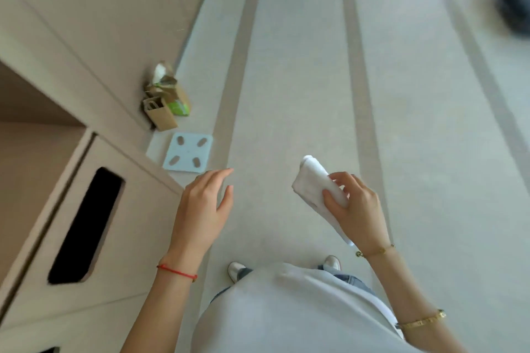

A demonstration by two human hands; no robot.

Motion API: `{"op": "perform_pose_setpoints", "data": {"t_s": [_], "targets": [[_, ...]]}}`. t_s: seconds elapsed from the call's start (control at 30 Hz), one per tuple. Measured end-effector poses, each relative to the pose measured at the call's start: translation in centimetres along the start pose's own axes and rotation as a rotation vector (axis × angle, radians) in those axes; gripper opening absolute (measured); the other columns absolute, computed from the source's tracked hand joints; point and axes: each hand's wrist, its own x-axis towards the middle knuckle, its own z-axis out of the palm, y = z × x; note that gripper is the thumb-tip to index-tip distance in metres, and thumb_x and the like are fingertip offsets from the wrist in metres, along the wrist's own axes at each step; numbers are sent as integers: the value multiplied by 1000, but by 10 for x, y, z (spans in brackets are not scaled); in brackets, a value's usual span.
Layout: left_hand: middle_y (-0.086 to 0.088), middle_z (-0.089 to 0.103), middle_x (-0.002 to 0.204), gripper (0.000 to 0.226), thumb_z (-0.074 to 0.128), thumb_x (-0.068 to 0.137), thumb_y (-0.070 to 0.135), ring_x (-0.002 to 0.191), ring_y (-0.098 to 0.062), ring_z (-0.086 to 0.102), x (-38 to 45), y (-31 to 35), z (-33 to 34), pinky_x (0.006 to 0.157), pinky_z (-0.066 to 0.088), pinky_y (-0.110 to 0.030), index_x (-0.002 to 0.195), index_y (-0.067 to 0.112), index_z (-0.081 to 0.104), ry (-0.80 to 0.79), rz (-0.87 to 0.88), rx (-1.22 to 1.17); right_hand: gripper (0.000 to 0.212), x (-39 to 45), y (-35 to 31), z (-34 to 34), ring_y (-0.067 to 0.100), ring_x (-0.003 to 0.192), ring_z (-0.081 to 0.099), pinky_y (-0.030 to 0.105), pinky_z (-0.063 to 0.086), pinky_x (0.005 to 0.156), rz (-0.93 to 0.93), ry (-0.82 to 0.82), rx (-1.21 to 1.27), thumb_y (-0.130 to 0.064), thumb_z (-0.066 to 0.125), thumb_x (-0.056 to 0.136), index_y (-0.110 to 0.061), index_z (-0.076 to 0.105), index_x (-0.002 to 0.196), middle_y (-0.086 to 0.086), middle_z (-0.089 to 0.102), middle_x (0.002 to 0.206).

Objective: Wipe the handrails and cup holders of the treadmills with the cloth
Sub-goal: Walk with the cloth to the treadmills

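Right hand [354, 206] grips a folded white cloth [317, 185], fingers curled around its middle; 1 end sticks up past the fingertips, the other trails down toward the wrist. Held in front of the body, above the floor. Left hand [202, 209] is spread loosely, fingers apart, holding nothing. Person stands on pale grey flooring [301, 80] with darker stripes. To the left, beige cabinetry [86, 23] with a dark slot [86, 225]. Pale blue bathroom scale [187, 156] on the floor by it, paper bags [165, 100] just beyond. Far-right dark shape too blurred to tell.
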Motion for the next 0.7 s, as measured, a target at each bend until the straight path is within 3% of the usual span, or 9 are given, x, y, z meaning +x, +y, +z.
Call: {"op": "perform_pose_setpoints", "data": {"t_s": [0.4,0.7], "targets": [[-2,68,117,36,50,93,26,108,-22,63,47,213,158,94,47,-34,123,14,64,-202,237,-109,16,-50,181,-183,12,70,50,25,36,63,272,243,-79,-19,70,83,-20,63,97,-8,59,84],[-2,68,116,30,55,95,19,108,-22,63,103,309,234,94,49,-37,123,14,64,-309,363,-102,15,-31,264,-243,2,72,49,8,34,61,440,336,-15,-21,67,84,-23,63,98,-10,60,89]]}}
